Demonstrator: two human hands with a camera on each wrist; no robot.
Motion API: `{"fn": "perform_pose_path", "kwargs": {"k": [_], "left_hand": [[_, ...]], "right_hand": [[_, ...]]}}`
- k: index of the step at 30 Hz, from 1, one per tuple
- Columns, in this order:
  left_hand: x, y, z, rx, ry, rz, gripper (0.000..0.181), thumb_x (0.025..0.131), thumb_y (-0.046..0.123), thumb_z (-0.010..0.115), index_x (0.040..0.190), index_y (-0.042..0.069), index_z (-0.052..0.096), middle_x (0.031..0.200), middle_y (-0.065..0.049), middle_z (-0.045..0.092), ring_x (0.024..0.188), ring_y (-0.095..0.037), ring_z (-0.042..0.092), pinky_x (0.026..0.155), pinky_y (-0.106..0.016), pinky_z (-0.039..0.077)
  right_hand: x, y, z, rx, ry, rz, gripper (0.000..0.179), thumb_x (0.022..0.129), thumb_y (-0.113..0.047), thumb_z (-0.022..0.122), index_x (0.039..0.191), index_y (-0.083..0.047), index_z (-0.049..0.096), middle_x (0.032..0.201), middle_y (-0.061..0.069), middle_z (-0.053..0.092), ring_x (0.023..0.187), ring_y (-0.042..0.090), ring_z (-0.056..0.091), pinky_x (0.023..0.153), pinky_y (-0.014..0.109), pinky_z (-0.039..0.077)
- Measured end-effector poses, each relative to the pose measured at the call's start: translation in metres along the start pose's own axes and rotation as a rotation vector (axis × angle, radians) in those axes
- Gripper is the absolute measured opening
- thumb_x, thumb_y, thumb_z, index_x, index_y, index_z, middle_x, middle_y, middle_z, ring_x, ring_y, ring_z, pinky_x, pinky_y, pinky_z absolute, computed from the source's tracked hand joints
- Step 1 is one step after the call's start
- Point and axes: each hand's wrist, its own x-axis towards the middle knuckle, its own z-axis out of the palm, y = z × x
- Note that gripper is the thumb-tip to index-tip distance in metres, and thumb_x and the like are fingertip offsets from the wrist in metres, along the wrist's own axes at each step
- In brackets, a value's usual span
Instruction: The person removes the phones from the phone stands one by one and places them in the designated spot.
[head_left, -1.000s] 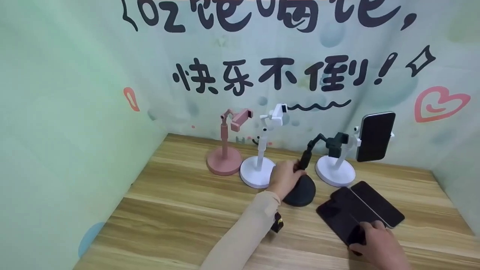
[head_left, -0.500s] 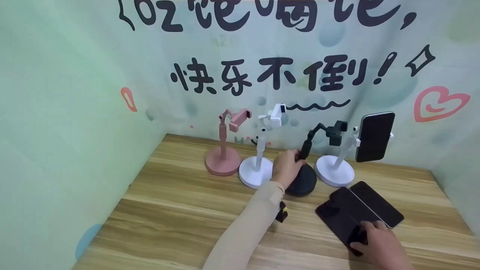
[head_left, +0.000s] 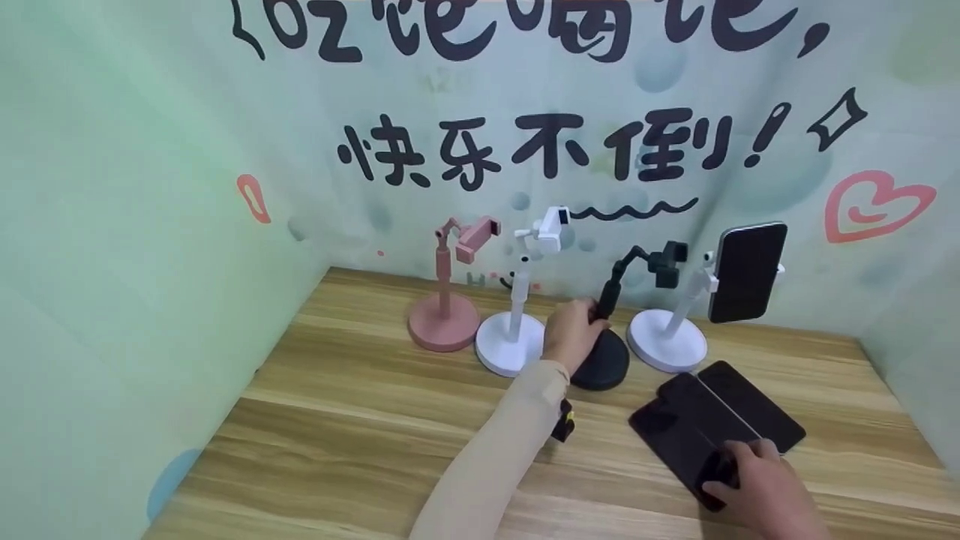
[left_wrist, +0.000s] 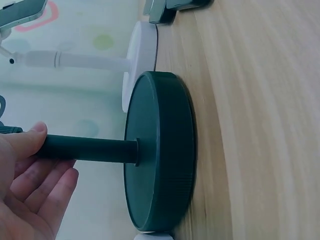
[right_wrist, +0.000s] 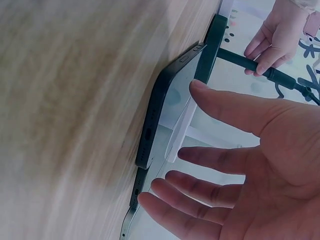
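Note:
My left hand (head_left: 571, 334) grips the post of a dark green phone stand (left_wrist: 160, 150), thumb on one side and fingers behind. The stand's round base is upright at the table surface, its clamp raised to the right in the head view. My right hand (head_left: 772, 487) is over the near end of three dark phones lying side by side. In the right wrist view its fingers are loosely spread above the nearest phone (right_wrist: 172, 110), holding nothing. The other phone (head_left: 752, 409) at the far right of the group lies flat, screen up.
Left of the green stand are a white phone stand (head_left: 510, 345) and a pink one (head_left: 444, 322). To its right, another white stand (head_left: 667, 341) carries an upright phone (head_left: 748, 274). A printed cloth (head_left: 480, 82) hangs behind the wooden table (head_left: 337, 450).
My left hand has moved the green stand slightly away from me, toward the back row, mostly in the first half second. My right hand has stayed over the phones.

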Motion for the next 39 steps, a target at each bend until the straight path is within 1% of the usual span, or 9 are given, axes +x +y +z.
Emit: {"fn": "perform_pose_path", "kwargs": {"k": [7, 12, 18, 21, 27, 30, 33, 37, 39], "left_hand": [[0.001, 0.002, -0.002, 0.033, -0.014, 0.005, 0.011, 0.090, 0.027, 0.074, 0.095, 0.017, 0.076, 0.092, 0.002, 0.077, 0.087, -0.013, 0.071, 0.080, -0.028, 0.056], [0.000, 0.001, -0.005, 0.058, -0.027, 0.009, 0.011, 0.092, 0.028, 0.073, 0.096, 0.018, 0.076, 0.093, 0.003, 0.077, 0.088, -0.013, 0.071, 0.080, -0.028, 0.056], [-0.001, -0.002, -0.010, 0.007, -0.029, 0.004, 0.014, 0.092, 0.026, 0.072, 0.103, 0.018, 0.076, 0.098, 0.003, 0.077, 0.092, -0.011, 0.071, 0.085, -0.027, 0.056], [-0.001, -0.002, -0.013, -0.010, -0.035, 0.004, 0.016, 0.093, 0.026, 0.072, 0.106, 0.017, 0.075, 0.100, 0.003, 0.077, 0.094, -0.010, 0.070, 0.087, -0.026, 0.055], [-0.004, -0.002, -0.018, -0.033, -0.057, -0.002, 0.013, 0.094, 0.026, 0.071, 0.103, 0.019, 0.075, 0.099, 0.005, 0.075, 0.092, -0.007, 0.068, 0.086, -0.025, 0.055], [-0.006, -0.002, -0.021, -0.028, -0.063, 0.012, 0.011, 0.094, 0.026, 0.070, 0.102, 0.019, 0.074, 0.100, 0.005, 0.075, 0.093, -0.007, 0.068, 0.086, -0.025, 0.055], [-0.007, -0.004, -0.023, -0.025, -0.070, 0.033, 0.011, 0.094, 0.025, 0.070, 0.101, 0.018, 0.074, 0.101, 0.005, 0.075, 0.093, -0.008, 0.069, 0.086, -0.024, 0.055], [-0.008, -0.006, -0.025, -0.042, -0.088, 0.041, 0.012, 0.093, 0.023, 0.071, 0.103, 0.018, 0.074, 0.103, 0.005, 0.075, 0.095, -0.009, 0.070, 0.086, -0.022, 0.054], [-0.009, -0.007, -0.026, -0.052, -0.093, 0.044, 0.013, 0.093, 0.023, 0.071, 0.105, 0.017, 0.074, 0.104, 0.004, 0.075, 0.096, -0.010, 0.070, 0.087, -0.021, 0.054]], "right_hand": [[0.000, 0.002, 0.000, 0.016, 0.006, 0.017, 0.078, 0.083, -0.040, 0.079, 0.128, 0.018, 0.052, 0.121, 0.044, 0.047, 0.109, 0.058, 0.054, 0.092, 0.064, 0.048], [0.000, 0.002, -0.001, 0.016, -0.008, 0.018, 0.078, 0.083, -0.042, 0.078, 0.128, 0.017, 0.052, 0.121, 0.043, 0.047, 0.108, 0.056, 0.055, 0.091, 0.063, 0.048], [0.001, 0.000, -0.002, 0.023, -0.045, 0.045, 0.082, 0.084, -0.047, 0.077, 0.130, 0.016, 0.051, 0.121, 0.043, 0.046, 0.107, 0.055, 0.054, 0.091, 0.063, 0.048], [0.001, 0.000, -0.003, 0.027, -0.045, 0.045, 0.080, 0.084, -0.045, 0.077, 0.130, 0.016, 0.051, 0.121, 0.043, 0.046, 0.108, 0.055, 0.055, 0.092, 0.064, 0.048], [0.002, -0.002, -0.002, 0.023, -0.045, 0.041, 0.081, 0.085, -0.047, 0.076, 0.130, 0.016, 0.051, 0.123, 0.044, 0.044, 0.111, 0.058, 0.052, 0.093, 0.065, 0.047], [0.003, -0.005, -0.003, 0.020, -0.057, 0.054, 0.084, 0.085, -0.049, 0.075, 0.132, 0.016, 0.049, 0.125, 0.045, 0.043, 0.112, 0.058, 0.051, 0.094, 0.065, 0.046], [0.004, -0.006, -0.003, 0.017, -0.038, 0.039, 0.083, 0.085, -0.047, 0.075, 0.131, 0.016, 0.049, 0.125, 0.045, 0.043, 0.110, 0.058, 0.053, 0.093, 0.065, 0.048], [0.005, -0.007, -0.003, 0.010, -0.021, 0.020, 0.083, 0.085, -0.047, 0.075, 0.130, 0.017, 0.049, 0.123, 0.044, 0.044, 0.106, 0.057, 0.055, 0.090, 0.063, 0.050], [0.007, -0.009, -0.004, 0.013, -0.044, 0.042, 0.085, 0.086, -0.050, 0.074, 0.133, 0.016, 0.048, 0.125, 0.044, 0.043, 0.108, 0.057, 0.053, 0.091, 0.063, 0.049]]}}
